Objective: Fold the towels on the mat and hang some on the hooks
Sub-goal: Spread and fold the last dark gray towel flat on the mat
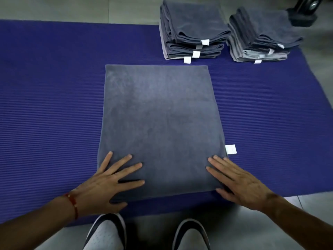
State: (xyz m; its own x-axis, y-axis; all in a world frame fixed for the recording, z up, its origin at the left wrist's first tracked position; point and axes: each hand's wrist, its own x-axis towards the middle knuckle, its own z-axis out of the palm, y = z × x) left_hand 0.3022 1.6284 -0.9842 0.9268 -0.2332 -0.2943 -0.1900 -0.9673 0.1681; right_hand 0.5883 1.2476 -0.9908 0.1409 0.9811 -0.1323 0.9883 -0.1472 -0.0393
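head view: both hands (108,179) press towel's (158,114) near edge; bare mat (45,87) left.

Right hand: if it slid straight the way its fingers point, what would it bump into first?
Probably nothing soon. The right hand points up-left across the flat towel; only bare mat seems to lie beyond.

Grey tiled floor (54,8) surrounds work area, visible at top and bottom. Pair of white shoes with dark trim (106,231) at bottom centre, toes pointing up-frame. Black object, partly cropped (304,13), at top right corner; identity unclear.
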